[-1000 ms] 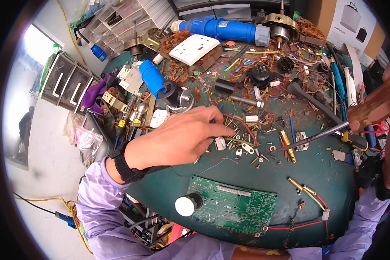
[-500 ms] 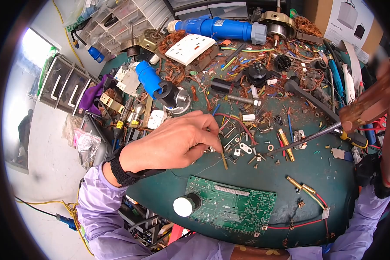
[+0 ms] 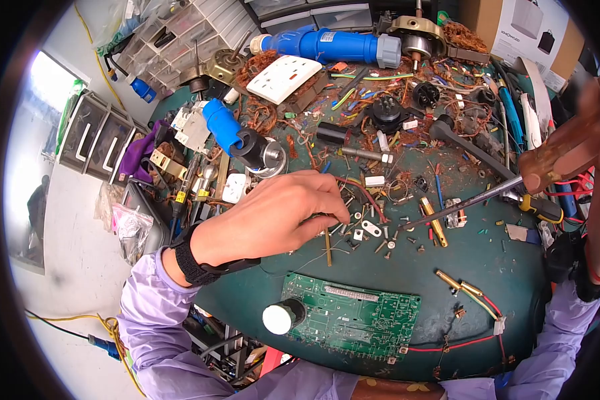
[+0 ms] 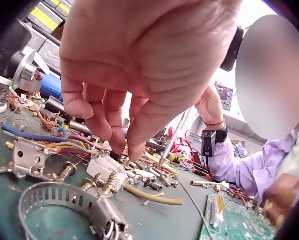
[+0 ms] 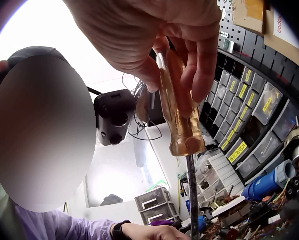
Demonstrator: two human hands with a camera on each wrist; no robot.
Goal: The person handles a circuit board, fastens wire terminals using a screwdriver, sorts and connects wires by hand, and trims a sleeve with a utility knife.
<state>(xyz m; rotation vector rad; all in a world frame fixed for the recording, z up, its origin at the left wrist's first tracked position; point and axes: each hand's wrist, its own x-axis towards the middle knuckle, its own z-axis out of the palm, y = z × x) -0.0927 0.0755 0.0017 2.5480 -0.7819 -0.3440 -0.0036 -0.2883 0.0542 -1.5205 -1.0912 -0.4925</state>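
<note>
The right hand (image 5: 164,35) grips the amber handle of a screwdriver (image 5: 182,115); in the head view its long shaft (image 3: 457,200) slants down to the left, its tip among loose screws. The left hand (image 3: 267,213) is over the left side of the small-parts pile, fingers bent downward. In the left wrist view the left hand's fingertips (image 4: 132,145) reach down to screws and a white connector (image 4: 107,167); whether they pinch anything is hidden. A yellowish sleeve piece (image 3: 328,248) lies just below the hand, and a white two-hole plate (image 3: 371,229) lies to its right.
A green circuit board (image 3: 353,317) lies near the front edge, with brass pins and red wire (image 3: 453,347) at its right. Behind are a blue connector (image 3: 343,48), a white socket plate (image 3: 285,79) and copper scraps. A metal hose clamp (image 4: 54,187) lies close to the left hand.
The left hand has drawn back slightly to the left, and the yellowish sleeve piece has turned from lying sideways to pointing towards the front. The screwdriver remains in the right hand.
</note>
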